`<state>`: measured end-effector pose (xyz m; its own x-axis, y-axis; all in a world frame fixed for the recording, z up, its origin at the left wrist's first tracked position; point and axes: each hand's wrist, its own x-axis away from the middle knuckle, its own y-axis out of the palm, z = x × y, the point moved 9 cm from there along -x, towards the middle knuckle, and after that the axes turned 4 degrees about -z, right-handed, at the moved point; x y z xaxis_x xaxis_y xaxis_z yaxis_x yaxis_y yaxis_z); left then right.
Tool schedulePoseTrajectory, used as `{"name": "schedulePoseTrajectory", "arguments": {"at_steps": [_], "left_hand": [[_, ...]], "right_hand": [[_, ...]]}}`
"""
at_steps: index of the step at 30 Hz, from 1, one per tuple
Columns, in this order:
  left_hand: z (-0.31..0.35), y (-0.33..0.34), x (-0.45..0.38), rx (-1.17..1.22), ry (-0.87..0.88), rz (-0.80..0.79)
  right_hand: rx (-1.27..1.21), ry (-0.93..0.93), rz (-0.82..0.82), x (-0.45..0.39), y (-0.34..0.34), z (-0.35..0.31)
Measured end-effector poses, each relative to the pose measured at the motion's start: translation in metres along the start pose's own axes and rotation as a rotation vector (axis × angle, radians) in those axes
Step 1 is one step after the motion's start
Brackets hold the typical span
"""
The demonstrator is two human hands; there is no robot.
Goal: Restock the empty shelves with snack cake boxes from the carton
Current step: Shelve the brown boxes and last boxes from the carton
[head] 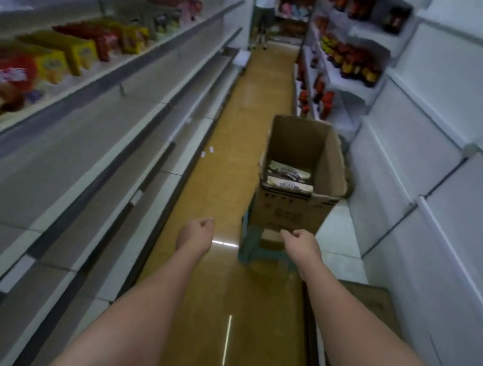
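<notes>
An open brown carton stands on a green plastic stool in the aisle ahead of me. Inside it lie a few pale snack cake boxes. Both my arms reach forward. My left hand hangs over the floor, left of the stool, fingers loosely curled and holding nothing. My right hand is just in front of the carton's lower front, fingers loosely curled, also holding nothing. On the left, an upper shelf carries red, yellow and green snack boxes; the grey shelves below it are bare.
White shelving lines the right side, with bottles further back. A person's legs stand at the aisle's far end. The brown floor runs between the shelves. A flat dark object lies at lower right.
</notes>
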<state>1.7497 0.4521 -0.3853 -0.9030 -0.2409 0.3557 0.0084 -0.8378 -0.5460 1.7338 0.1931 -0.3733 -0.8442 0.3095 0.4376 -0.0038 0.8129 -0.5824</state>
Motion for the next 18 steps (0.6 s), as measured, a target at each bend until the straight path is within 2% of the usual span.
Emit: {"name": "schedulePoseTrajectory", "arguments": {"at_steps": [5,9,13,18], "left_hand": [[0.045,0.075,-0.038,-0.064,0.021,-0.143],[0.086,0.131,-0.071,-0.074,0.032,-0.196],[0.128,0.184,-0.112,-0.067,-0.015,-0.195],[0.185,0.235,-0.165,-0.076,0.009,-0.175]], "right_hand": [[-0.066,0.096,0.062,-0.049,-0.045,0.033],[-0.069,0.148,0.1,-0.105,-0.081,0.053],[-0.084,0.162,0.097,-0.173,-0.116,0.057],[-0.076,0.143,0.064,-0.254,-0.156,0.044]]}}
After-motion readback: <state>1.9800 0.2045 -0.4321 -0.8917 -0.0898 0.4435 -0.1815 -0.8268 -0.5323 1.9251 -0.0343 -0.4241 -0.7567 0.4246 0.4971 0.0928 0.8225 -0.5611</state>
